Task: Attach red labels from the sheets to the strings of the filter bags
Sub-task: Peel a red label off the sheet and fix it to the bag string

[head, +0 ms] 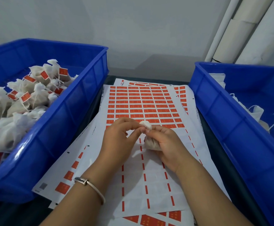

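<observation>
A small white filter bag (151,145) sits in my right hand (167,144), whose fingers curl round its body just above the label sheet (149,180). The bag's gathered white top (147,124) sticks up between both hands. My left hand (121,139) pinches at that top with thumb and forefinger. The top sheet carries rows of red labels (141,103) in its far half; its near half is mostly peeled, with only thin red strips left. I cannot make out the bag's string.
A blue bin (77,101) on the left holds several filter bags with red labels on them (27,95). A blue bin (227,115) on the right holds unlabelled bags (256,111). More label sheets lie underneath. White rolls (240,30) lean at the back right.
</observation>
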Demonstrator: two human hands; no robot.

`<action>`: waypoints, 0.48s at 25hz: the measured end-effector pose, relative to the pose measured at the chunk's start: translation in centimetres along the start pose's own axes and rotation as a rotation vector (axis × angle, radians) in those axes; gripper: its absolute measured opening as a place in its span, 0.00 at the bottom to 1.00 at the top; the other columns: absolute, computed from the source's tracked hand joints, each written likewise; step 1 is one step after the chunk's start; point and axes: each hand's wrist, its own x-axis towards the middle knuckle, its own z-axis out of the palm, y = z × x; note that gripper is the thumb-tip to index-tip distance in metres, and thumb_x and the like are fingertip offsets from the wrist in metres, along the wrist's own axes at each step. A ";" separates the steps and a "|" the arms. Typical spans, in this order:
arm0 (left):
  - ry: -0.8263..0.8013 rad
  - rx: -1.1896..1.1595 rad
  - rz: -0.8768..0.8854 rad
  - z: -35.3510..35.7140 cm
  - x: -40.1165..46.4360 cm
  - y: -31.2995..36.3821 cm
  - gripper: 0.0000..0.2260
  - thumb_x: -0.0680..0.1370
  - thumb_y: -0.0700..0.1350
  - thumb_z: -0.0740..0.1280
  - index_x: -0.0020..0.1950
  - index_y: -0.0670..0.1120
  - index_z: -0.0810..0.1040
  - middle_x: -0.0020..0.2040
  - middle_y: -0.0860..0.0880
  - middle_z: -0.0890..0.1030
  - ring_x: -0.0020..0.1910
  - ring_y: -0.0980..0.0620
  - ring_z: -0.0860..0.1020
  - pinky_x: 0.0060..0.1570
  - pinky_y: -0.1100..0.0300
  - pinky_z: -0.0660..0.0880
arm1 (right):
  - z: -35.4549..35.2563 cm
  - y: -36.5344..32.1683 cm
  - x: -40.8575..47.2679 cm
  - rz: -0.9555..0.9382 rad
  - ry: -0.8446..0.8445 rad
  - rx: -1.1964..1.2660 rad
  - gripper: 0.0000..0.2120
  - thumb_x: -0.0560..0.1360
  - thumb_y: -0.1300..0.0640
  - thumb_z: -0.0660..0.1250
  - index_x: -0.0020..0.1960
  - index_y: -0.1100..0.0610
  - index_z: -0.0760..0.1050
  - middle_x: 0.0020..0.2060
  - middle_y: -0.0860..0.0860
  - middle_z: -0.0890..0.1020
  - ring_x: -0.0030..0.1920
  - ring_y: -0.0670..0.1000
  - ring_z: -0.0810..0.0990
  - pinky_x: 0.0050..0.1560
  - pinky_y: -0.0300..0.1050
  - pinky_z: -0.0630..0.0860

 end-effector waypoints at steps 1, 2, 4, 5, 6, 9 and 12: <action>-0.002 0.019 0.006 0.0 0.1 -0.1 0.05 0.73 0.51 0.68 0.47 0.56 0.81 0.42 0.68 0.70 0.43 0.64 0.73 0.42 0.72 0.69 | 0.0 0.0 0.0 -0.006 -0.004 -0.016 0.04 0.74 0.52 0.68 0.46 0.50 0.81 0.48 0.49 0.84 0.55 0.53 0.79 0.61 0.53 0.75; -0.023 0.057 0.014 -0.2 0.2 -0.2 0.04 0.73 0.52 0.68 0.46 0.56 0.80 0.42 0.68 0.70 0.43 0.63 0.72 0.44 0.71 0.70 | 0.0 0.1 0.0 -0.011 -0.005 -0.039 0.04 0.74 0.52 0.68 0.46 0.50 0.81 0.48 0.49 0.84 0.55 0.53 0.79 0.61 0.53 0.76; -0.103 0.140 0.035 -1.0 0.6 -0.3 0.03 0.72 0.55 0.67 0.40 0.58 0.75 0.41 0.68 0.69 0.43 0.63 0.71 0.46 0.69 0.69 | 0.0 0.1 0.0 -0.026 -0.017 -0.086 0.04 0.74 0.53 0.68 0.46 0.50 0.81 0.47 0.48 0.84 0.53 0.52 0.79 0.60 0.53 0.76; -0.154 0.163 0.043 -1.5 0.7 -0.4 0.05 0.72 0.55 0.67 0.38 0.58 0.73 0.42 0.67 0.70 0.43 0.63 0.71 0.46 0.69 0.69 | -0.1 0.1 0.0 -0.037 -0.037 -0.103 0.03 0.74 0.53 0.68 0.46 0.50 0.81 0.47 0.47 0.84 0.53 0.52 0.80 0.60 0.52 0.77; -0.209 0.180 0.044 -2.0 0.9 -0.6 0.05 0.72 0.55 0.68 0.38 0.59 0.73 0.44 0.66 0.70 0.44 0.61 0.72 0.47 0.70 0.69 | -0.2 0.2 0.0 -0.047 -0.064 -0.118 0.02 0.74 0.54 0.69 0.46 0.50 0.80 0.48 0.47 0.83 0.53 0.51 0.80 0.60 0.51 0.77; -0.365 0.310 0.046 -3.3 1.3 -0.8 0.04 0.72 0.51 0.70 0.42 0.57 0.75 0.51 0.62 0.69 0.50 0.60 0.70 0.47 0.73 0.67 | -0.7 0.1 0.0 -0.066 -0.130 -0.181 0.05 0.74 0.56 0.71 0.49 0.49 0.78 0.52 0.47 0.81 0.55 0.52 0.78 0.58 0.50 0.78; -0.286 0.353 0.033 -4.1 1.7 -1.0 0.04 0.73 0.50 0.69 0.45 0.57 0.75 0.52 0.61 0.68 0.51 0.60 0.69 0.46 0.75 0.65 | -1.2 0.1 0.2 -0.076 -0.172 -0.216 0.08 0.73 0.57 0.71 0.51 0.47 0.77 0.52 0.47 0.80 0.55 0.52 0.78 0.56 0.47 0.78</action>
